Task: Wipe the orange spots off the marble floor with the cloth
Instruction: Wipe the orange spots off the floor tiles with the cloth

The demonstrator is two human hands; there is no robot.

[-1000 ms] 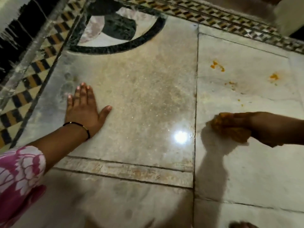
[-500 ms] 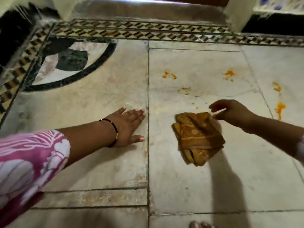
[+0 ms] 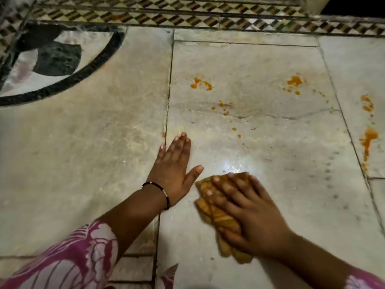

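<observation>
A folded orange-brown cloth (image 3: 210, 207) lies on the pale marble floor (image 3: 260, 147), and my right hand (image 3: 248, 211) presses flat on top of it, fingers spread, covering most of it. My left hand (image 3: 174, 170) rests flat on the floor just left of the cloth, fingers apart, a thin black bracelet on the wrist. Orange spots mark the slab beyond the cloth: a smear (image 3: 201, 83) at the upper left, small drops (image 3: 224, 106) in the middle, a blotch (image 3: 294, 81) farther right. On the neighbouring right slab runs a long orange streak (image 3: 367, 138).
A checkered tile border (image 3: 187, 17) runs along the far edge. A dark curved inlay (image 3: 58, 57) fills the floor's far left corner. Grout joints (image 3: 168, 97) divide the slabs. My pink floral sleeve (image 3: 68, 261) fills the lower left.
My right hand, held just off the cloth half a second ago, now presses down on it. The cloth lies nearer to me. My left hand has shifted right across the joint.
</observation>
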